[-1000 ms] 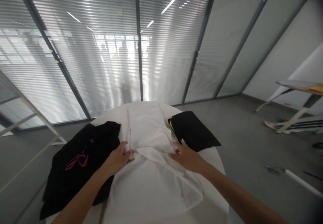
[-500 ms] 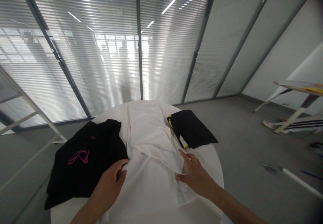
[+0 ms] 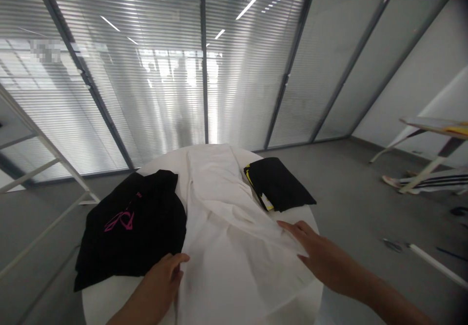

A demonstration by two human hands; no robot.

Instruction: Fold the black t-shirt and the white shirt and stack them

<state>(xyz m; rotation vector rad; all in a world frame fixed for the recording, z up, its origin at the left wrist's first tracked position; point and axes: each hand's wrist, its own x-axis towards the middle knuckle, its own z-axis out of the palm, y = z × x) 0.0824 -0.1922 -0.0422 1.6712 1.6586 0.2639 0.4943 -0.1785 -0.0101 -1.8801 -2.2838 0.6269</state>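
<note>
A white garment (image 3: 226, 237) lies spread lengthwise down the middle of a round white table (image 3: 161, 161). My left hand (image 3: 163, 281) rests flat at the garment's left edge, fingers stretched out. My right hand (image 3: 316, 252) lies flat on the garment's right edge near the table rim, fingers extended. Left of the white cloth lies a black garment with pink print (image 3: 131, 227). A folded black garment with yellow trim (image 3: 278, 188) sits to the right.
Glass partitions with blinds (image 3: 204, 61) stand behind the table. A white metal frame (image 3: 44, 164) is at the left. On the right there is a table with angled legs (image 3: 435, 139), with striped fabric (image 3: 427, 181) on the grey floor.
Both hands slid toward me and outward along the white garment, flattening its bunched fold. The cloth now lies smoother and wider.
</note>
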